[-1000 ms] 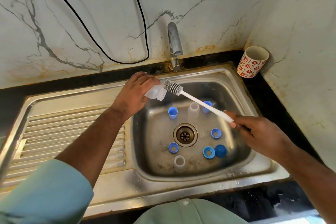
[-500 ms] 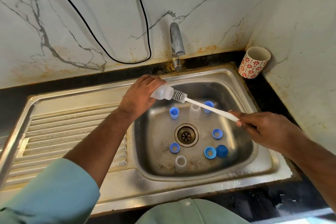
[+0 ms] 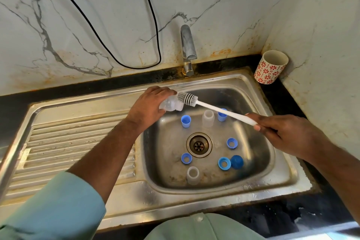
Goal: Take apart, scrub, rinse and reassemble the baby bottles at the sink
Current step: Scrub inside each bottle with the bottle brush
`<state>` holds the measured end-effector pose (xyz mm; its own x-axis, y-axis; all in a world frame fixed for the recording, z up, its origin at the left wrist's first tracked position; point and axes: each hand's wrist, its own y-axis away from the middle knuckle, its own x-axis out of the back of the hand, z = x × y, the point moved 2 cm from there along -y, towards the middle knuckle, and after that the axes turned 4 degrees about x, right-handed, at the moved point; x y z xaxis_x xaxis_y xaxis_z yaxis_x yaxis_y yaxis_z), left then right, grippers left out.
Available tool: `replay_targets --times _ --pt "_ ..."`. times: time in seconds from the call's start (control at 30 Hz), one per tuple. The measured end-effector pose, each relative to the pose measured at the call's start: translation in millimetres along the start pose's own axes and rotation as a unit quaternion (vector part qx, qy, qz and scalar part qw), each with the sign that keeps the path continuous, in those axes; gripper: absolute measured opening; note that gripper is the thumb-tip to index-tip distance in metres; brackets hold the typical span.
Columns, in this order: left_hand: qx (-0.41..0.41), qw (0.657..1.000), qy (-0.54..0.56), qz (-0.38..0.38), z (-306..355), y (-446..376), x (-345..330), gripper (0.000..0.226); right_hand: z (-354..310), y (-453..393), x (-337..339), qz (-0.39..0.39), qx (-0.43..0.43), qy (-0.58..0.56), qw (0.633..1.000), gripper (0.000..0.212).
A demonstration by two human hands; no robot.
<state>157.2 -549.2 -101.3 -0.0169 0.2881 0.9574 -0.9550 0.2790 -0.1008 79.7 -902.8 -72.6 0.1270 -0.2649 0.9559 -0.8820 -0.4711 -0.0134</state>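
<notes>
My left hand (image 3: pixel 149 106) grips a clear bottle body (image 3: pixel 171 105), fingers curled round it, mouth pointing toward the basin's right side; held above the basin's back-left corner. My right hand (image 3: pixel 286 132) grips the white handle of the bottle brush (image 3: pixel 206 104), fingers closed round its end. Brush head lies outside the bottle, its bristles just at the bottle's mouth; contact uncertain.

On the sink (image 3: pixel 81 107) basin floor: two clear bottle bodies upright, one (image 3: pixel 208 118) behind the drain (image 3: pixel 199 144), one (image 3: pixel 192 175) at the front edge. Blue caps and rings scattered round the drain: two upright caps (image 3: pixel 185 121) (image 3: pixel 222 116) flanking the rear bottle, rings (image 3: pixel 186 158) (image 3: pixel 231 143) (image 3: pixel 224 163) left, right and front-right, a domed cap (image 3: pixel 236 161) touching the front-right ring.

Tap (image 3: pixel 188 48) at the back edge. Flower-patterned cup (image 3: pixel 270 67) on the worktop's back-right corner.
</notes>
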Motion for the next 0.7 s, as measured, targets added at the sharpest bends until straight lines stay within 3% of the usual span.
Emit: replay_targets --times 0.23,0.37,0.57,0.7 --pt "-0.022 0.999 0.036 0.023 -0.6 5.3 -1.9 0.066 7.7 -0.2 -7.8 0.018 -0.027 -0.024 0.999 0.059" --pt "-0.015 0.996 0.063 0.059 5.3 7.1 2.2 0.066 8.1 2.0 -15.0 -0.037 -0.027 0.023 0.999 0.045" --pt "-0.027 0.998 0.02 0.055 4.2 2.3 8.0 0.068 9.0 5.7 -13.0 0.019 -0.072 -0.008 0.997 0.043" --pt "-0.035 0.999 -0.025 0.031 3.2 2.2 1.3 0.072 -0.6 3.3 -9.7 0.03 -0.042 -0.035 0.998 0.048"
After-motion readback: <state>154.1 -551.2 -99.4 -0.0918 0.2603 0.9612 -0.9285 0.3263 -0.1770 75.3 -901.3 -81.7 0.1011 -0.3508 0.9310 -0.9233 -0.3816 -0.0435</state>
